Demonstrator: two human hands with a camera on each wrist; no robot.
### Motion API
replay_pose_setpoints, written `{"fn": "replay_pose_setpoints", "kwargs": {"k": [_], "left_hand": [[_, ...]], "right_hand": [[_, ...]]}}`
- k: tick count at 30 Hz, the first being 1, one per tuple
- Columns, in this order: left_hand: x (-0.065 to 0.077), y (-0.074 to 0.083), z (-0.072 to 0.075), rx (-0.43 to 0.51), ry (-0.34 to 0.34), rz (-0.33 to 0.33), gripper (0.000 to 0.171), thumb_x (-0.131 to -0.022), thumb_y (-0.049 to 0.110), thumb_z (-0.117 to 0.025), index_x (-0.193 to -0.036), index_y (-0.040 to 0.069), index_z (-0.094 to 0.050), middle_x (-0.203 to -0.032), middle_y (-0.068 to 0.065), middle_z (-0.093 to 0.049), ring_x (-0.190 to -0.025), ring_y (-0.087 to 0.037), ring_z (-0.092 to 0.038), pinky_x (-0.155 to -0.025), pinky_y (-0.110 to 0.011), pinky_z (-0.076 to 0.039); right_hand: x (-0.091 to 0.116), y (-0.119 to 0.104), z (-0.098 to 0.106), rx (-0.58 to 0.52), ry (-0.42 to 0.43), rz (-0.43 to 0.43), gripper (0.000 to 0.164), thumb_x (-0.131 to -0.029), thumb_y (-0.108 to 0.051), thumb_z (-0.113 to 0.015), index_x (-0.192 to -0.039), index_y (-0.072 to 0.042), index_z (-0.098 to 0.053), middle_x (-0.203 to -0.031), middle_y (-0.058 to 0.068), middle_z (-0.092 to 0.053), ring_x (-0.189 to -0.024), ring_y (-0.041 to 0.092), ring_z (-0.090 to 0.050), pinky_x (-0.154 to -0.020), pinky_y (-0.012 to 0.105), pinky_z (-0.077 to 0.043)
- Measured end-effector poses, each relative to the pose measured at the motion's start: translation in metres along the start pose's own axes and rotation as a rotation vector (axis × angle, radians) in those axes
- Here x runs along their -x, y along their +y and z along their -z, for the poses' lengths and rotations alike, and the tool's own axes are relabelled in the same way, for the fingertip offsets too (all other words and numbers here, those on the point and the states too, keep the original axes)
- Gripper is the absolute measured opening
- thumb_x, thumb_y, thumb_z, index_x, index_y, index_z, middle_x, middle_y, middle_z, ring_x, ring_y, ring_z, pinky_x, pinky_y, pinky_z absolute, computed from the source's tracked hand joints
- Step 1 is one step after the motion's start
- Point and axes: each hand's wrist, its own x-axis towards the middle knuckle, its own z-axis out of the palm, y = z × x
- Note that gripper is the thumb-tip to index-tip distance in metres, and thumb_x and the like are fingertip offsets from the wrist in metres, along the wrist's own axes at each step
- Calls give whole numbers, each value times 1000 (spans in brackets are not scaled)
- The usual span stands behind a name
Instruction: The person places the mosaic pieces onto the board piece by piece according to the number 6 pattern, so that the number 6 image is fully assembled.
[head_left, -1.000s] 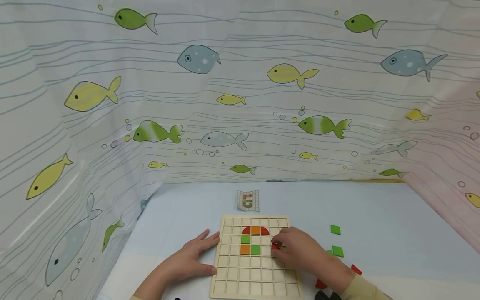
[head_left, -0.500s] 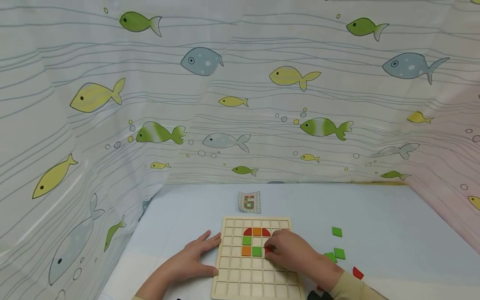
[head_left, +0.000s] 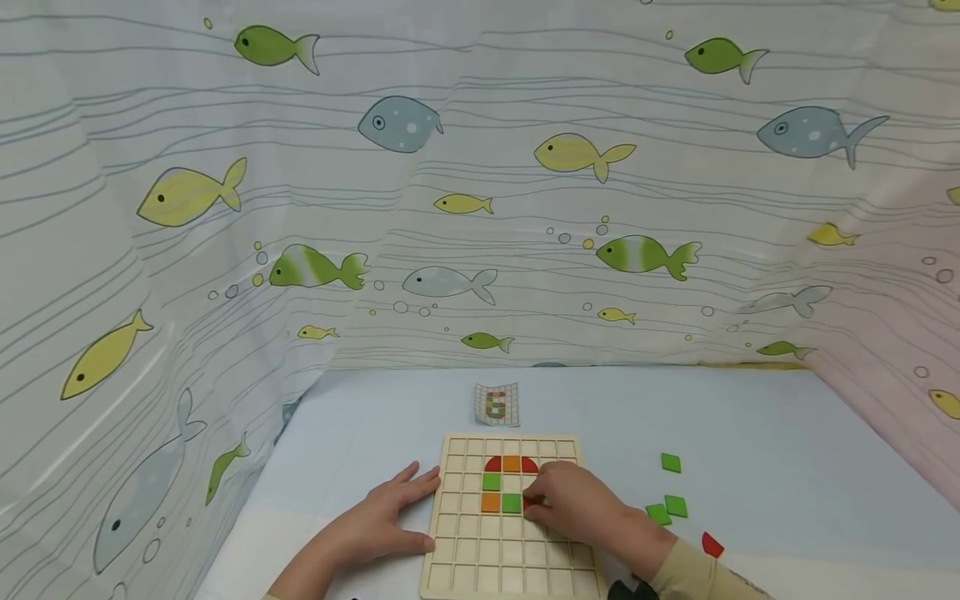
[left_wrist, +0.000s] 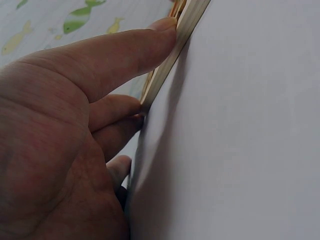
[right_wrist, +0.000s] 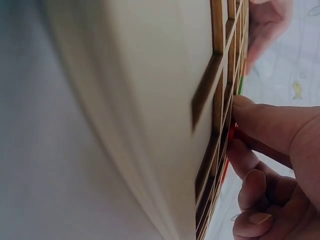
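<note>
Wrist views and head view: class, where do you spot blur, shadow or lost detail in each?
Right wrist: the board blurs at its near edge, its farther grid looks crisper; left wrist: a soft shadow falls on the table beside the board, and the curtain behind looks soft; head: fairly even light, but the card shows too small for fine detail.

Figure resembling 6 point(head_left: 496, 406) (small), on gridded card point(head_left: 513, 417)
</note>
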Motion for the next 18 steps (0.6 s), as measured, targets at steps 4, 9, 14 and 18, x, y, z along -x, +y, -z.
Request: {"fn": "replay_pose_setpoints", "kwargs": {"k": [4,9,14,18], "left_hand": [[0,0,0,5,-6,3,89,-74,51,-80,-149,16,-47,-156,8,-37,-148,-33,-14,-108,-68,-18],[1,0,0,-2,-2,10,90,-74,51,-80,-150,18,-46,-156,9,-36,-149,-32,-14,-108,-67,-19],[0,-1,0,-6,-2,15,89,-74,51,-80,-149,19,-47,-156,10,-36,-149,-31,-15,-108,-67,-20],[0,-1,0,-9,-4,20,89,-74,52,-80,-150,19,-47,-156,10,-36,-149,-31,-14,-108,-67,-20]], "right_hand": [[1,0,0,-20,-2,3,13,-86,-22,-78,-97,-14,-80,-82,-16,-64,-77,-1,-53,-67,24,-48],[2,0,0,-33,-20,-24,14,-87,-23,-77,-98,-16,-78,-81,-18,-62,-75,0,-52,-67,25,-47],[7,1,3,-46,-20,-64,29,-86,-25,-78,-111,-11,-76,-94,-11,-68,-84,3,-58,-75,28,-51],[14,4,10,-94,-3,-124,32,-86,-24,-76,-115,-10,-74,-103,-7,-69,-97,11,-62,-83,34,-52]]}}
